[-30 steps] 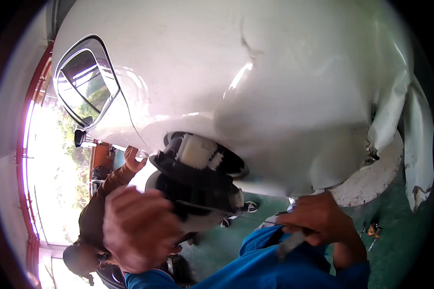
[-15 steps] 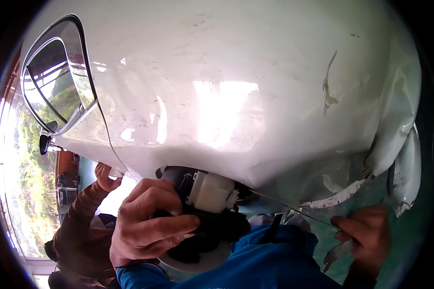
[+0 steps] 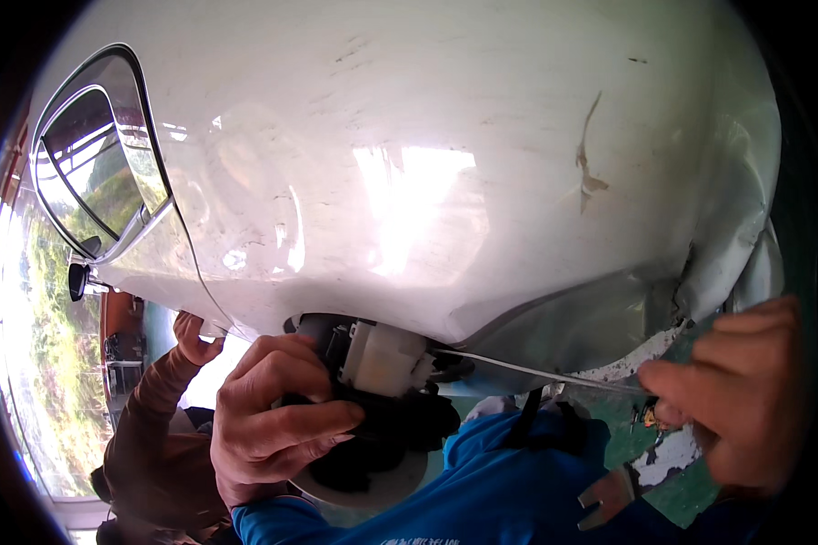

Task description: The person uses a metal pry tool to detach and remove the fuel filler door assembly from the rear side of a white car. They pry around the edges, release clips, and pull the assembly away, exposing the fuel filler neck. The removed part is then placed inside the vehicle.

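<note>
Against the lower edge of the white car body panel [image 3: 409, 118] is a black part with a whitish plastic box [image 3: 386, 358] on it. My left hand [image 3: 277, 413] is closed around the black part's near side, thumb and fingers bent over it. A thin light-grey strip [image 3: 536, 371] runs taut from beside the box to my right hand [image 3: 736, 391], which pinches its end. Below that hand, a flat metal tool with a forked end [image 3: 609, 498] sticks out, apparently in the same grip. A round pale piece [image 3: 400, 480] with black patches shows under my left hand.
The panel has a tear [image 3: 591, 177], scratches and a crumpled right corner [image 3: 736, 245]. At left, another person's hand [image 3: 195, 338] in a brown sleeve touches the car's lower edge. A side window [image 3: 100, 163] is above.
My right hand has moved right and up, and the strip shows longer and straighter. The forked tool has turned into clearer view. My left hand keeps its grip as the whole view shifts slightly.
</note>
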Demonstrator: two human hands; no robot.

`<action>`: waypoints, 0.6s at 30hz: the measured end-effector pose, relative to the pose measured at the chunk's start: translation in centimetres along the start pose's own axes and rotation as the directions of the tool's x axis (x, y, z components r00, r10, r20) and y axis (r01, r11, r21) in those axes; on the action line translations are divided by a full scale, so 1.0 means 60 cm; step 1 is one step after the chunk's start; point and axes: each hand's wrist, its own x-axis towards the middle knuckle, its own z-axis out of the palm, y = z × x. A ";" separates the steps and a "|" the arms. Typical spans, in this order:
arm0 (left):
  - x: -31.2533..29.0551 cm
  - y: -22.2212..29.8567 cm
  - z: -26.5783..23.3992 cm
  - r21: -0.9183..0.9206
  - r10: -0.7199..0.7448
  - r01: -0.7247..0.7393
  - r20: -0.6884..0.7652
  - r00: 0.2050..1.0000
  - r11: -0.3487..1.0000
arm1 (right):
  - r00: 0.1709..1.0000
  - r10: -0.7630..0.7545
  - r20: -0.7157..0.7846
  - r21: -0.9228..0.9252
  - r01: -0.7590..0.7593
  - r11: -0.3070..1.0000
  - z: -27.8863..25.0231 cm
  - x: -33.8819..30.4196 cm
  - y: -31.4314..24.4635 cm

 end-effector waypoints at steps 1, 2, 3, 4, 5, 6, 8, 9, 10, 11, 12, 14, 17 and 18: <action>0.000 0.004 -0.002 0.006 -0.002 0.002 0.003 1.000 1.000 | 1.000 -0.022 0.017 -0.011 0.022 1.000 -0.008 0.009 0.001; -0.001 0.006 -0.005 0.011 -0.003 0.003 0.005 1.000 1.000 | 0.998 -0.046 0.032 -0.016 0.047 0.999 -0.017 0.018 0.002; -0.002 0.010 -0.008 0.020 -0.007 0.006 0.007 1.000 1.000 | 0.996 -0.079 0.044 -0.021 0.080 0.997 -0.024 0.024 0.002; -0.002 0.013 -0.012 0.021 -0.002 0.002 0.017 1.000 1.000 | 0.993 -0.104 0.061 -0.023 0.106 0.994 -0.031 0.032 0.003; -0.002 0.015 -0.016 0.023 0.002 -0.002 0.026 1.000 1.000 | 0.989 -0.124 0.076 -0.026 0.126 0.992 -0.038 0.039 0.003; -0.003 0.010 -0.015 0.024 0.000 -0.001 0.038 0.999 1.000 | 0.985 -0.147 0.094 -0.020 0.150 0.989 -0.037 0.049 0.008; -0.009 0.000 -0.013 0.030 0.006 -0.008 0.051 0.999 1.000 | 0.974 -0.194 0.121 0.005 0.195 0.981 -0.034 0.072 0.017; -0.014 -0.002 -0.014 0.030 0.007 -0.009 0.055 0.998 0.999 | 0.966 -0.218 0.137 0.019 0.218 0.976 -0.035 0.080 0.017; -0.019 -0.002 -0.017 0.031 0.005 -0.006 0.056 0.998 0.999 | 0.958 -0.245 0.152 0.028 0.243 0.970 -0.038 0.092 0.017; -0.024 -0.002 -0.020 0.035 -0.004 0.002 0.056 0.998 0.999 | 0.946 -0.277 0.168 0.044 0.274 0.961 -0.037 0.107 0.017; -0.016 -0.005 -0.019 0.020 0.030 -0.031 0.062 0.998 0.999 | 0.947 -0.269 0.178 0.041 0.266 0.963 -0.047 0.105 0.017; -0.004 -0.008 -0.017 -0.001 0.081 -0.081 0.066 0.995 0.997 | 0.945 -0.256 0.205 0.039 0.254 0.967 -0.065 0.112 0.013; 0.010 -0.007 -0.014 -0.031 0.111 -0.109 0.079 0.991 0.994 | 0.945 -0.247 0.212 0.053 0.242 0.969 -0.072 0.094 0.027; 0.001 -0.003 -0.014 -0.052 0.086 -0.082 0.088 0.992 0.995 | 0.936 -0.269 0.225 0.071 0.259 0.963 -0.067 0.095 0.026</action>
